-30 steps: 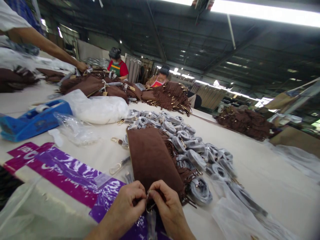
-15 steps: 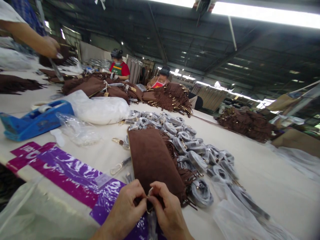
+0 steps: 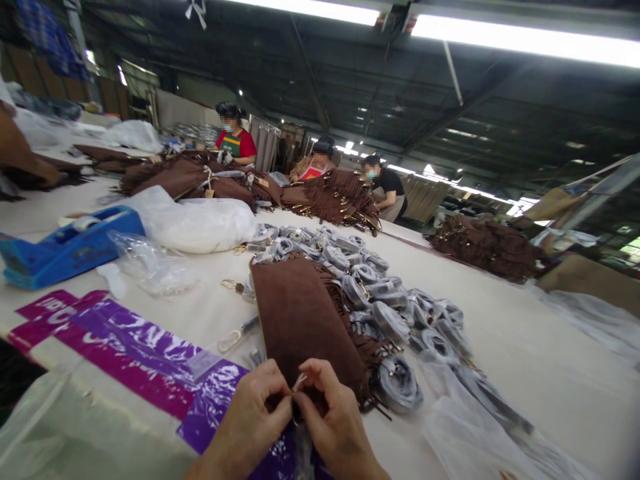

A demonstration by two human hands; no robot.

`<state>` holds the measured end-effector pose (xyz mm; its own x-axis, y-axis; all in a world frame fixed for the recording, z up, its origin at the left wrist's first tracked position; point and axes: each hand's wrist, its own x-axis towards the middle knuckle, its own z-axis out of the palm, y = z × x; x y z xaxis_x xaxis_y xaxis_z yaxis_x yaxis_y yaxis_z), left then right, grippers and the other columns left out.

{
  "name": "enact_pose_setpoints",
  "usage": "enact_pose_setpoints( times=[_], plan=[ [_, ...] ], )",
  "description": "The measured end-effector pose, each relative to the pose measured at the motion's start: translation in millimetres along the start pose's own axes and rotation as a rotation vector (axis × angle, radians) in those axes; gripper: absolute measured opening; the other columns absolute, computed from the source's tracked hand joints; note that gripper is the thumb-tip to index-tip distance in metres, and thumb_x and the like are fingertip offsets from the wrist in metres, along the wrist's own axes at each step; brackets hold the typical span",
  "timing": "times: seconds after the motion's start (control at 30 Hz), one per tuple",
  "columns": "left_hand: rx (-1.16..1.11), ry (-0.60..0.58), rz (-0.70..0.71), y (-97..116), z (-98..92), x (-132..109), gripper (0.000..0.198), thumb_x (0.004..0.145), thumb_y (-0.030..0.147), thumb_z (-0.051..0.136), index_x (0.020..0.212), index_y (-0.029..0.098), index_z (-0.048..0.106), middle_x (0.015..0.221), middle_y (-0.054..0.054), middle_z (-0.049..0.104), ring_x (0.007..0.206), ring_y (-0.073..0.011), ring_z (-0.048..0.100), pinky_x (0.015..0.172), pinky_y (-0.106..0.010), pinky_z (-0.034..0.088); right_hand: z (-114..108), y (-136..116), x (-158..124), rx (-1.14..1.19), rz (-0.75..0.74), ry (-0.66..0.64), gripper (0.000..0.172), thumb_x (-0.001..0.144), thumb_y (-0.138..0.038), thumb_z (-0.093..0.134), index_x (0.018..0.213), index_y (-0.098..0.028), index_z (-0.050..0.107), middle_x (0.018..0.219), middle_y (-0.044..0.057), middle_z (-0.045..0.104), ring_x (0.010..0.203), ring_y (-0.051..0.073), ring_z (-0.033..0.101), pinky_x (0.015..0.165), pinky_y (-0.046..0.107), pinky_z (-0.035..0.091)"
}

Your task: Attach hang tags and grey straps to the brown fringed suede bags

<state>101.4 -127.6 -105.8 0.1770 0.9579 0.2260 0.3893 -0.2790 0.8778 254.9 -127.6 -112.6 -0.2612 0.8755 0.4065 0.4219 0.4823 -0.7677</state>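
Observation:
A brown fringed suede piece (image 3: pixel 305 313) lies flat on the pale table (image 3: pixel 515 333), its fringe along the right side. At its near end my left hand (image 3: pixel 255 407) and my right hand (image 3: pixel 333 413) meet, fingertips pinched together on a thin light string (image 3: pixel 299 382). Below the fingers hangs something in clear plastic (image 3: pixel 303 450), mostly hidden between the hands. Many plastic-wrapped coiled straps (image 3: pixel 393 322) lie beside and beyond the brown piece. A metal clasp (image 3: pixel 230 341) shows at its left edge.
On the left are a blue tape dispenser (image 3: pixel 73 243), a white plastic bundle (image 3: pixel 200 223) and a purple printed bag (image 3: pixel 145 340). Brown fringed piles (image 3: pixel 335 197) stand farther back, another (image 3: pixel 485 247) at right. Several people work behind; a person's arm (image 3: pixel 25 147) is at far left.
My hands keep their pinch in nearly the same place. The person's arm at the far left has moved down and left. A person in black now shows behind the central brown pile.

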Motion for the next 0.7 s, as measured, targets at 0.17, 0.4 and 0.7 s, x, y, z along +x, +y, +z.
enact_pose_setpoints(
  times=[0.17,0.4,0.7],
  plan=[
    [-0.029,0.017,-0.014,3,-1.0,0,0.021,0.072,0.014,0.047,0.052,0.018,0.052,0.066,-0.001,0.054,0.063,-0.0139,0.054,0.059,-0.024,0.037,-6,-5,0,-0.083,-0.028,-0.072,0.025,0.082,-0.005,0.046,0.099,-0.022,0.049,0.082,-0.002,0.062,0.074,0.013,0.062,0.067,0.020,0.045],
    [-0.329,-0.136,-0.211,2,-7.2,7,0.009,0.062,0.023,0.047,0.056,0.019,0.051,0.058,0.003,0.047,0.056,-0.0124,0.045,0.053,-0.024,0.031,-21,-14,9,-0.107,0.036,-0.237,0.020,0.078,-0.002,0.048,0.084,-0.021,0.053,0.076,-0.004,0.056,0.070,0.012,0.055,0.064,0.021,0.039],
    [-0.753,-0.302,-0.545,12,-22.9,10,0.012,0.057,0.027,0.054,0.062,0.017,0.051,0.053,0.005,0.049,0.050,-0.0080,0.039,0.052,-0.022,0.023,-47,-17,-3,-0.158,-0.052,-0.365,0.011,0.089,-0.010,0.051,0.086,-0.020,0.052,0.099,0.004,0.057,0.090,0.016,0.056,0.079,0.024,0.044]
  ],
)
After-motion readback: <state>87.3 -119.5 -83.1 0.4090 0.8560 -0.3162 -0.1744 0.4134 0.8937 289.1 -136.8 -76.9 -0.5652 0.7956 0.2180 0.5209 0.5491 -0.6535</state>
